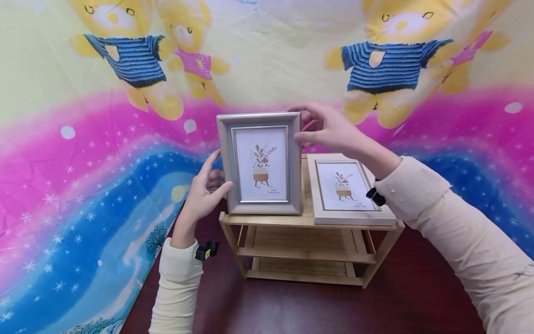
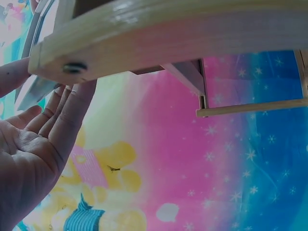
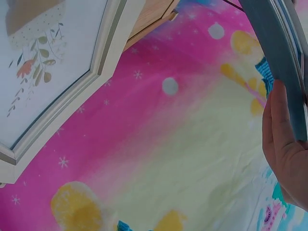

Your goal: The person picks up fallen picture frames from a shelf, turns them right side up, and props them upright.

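Head view bright — wrist views dimmer, softer; glare whitens the wooden beam point(image 2: 163, 41).

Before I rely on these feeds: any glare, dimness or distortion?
Head view: brightest, soft sheen on the dark red table; left wrist view: dimmer, glare on the wooden rack, whose near bar looks bowed, perhaps from the lens; right wrist view: also dim, but the flower print in the lying frame reads clearly.
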A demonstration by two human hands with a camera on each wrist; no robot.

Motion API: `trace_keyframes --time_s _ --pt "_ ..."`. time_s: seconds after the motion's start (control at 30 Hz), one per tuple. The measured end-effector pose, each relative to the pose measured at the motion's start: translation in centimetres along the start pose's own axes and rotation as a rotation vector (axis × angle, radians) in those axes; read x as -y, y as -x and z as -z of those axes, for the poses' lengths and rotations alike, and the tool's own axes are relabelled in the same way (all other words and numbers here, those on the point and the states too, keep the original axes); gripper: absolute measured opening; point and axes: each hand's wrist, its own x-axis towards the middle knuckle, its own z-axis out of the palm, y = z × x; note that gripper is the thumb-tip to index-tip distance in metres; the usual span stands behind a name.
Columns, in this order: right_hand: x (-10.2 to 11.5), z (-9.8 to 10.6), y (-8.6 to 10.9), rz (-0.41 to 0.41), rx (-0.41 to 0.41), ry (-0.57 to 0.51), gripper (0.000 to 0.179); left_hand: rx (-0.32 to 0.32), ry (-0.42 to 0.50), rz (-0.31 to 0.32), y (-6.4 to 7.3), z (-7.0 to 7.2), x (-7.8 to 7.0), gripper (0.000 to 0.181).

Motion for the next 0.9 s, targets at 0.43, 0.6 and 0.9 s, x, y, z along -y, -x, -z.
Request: trace_keyframes --time_s 0.43,0.6,0.9 --pt "-0.4 1.7 4.0 -0.071 -0.024 0.031 0.043 -0.3 -0.253 -0.189 2.0 -1.3 -1.3 0.054" --pt "-0.8 2.7 5.9 -0.072 -0.053 0.035 0.031 -0.325 -0.2 -0.316 2.5 -2.6 -2.4 0.044" --pt "-1.2 4.0 9.4 -0.127 -0.079 0.074 0.023 -0.297 -0.146 -0.36 3.2 -5.5 -4.2 0.035"
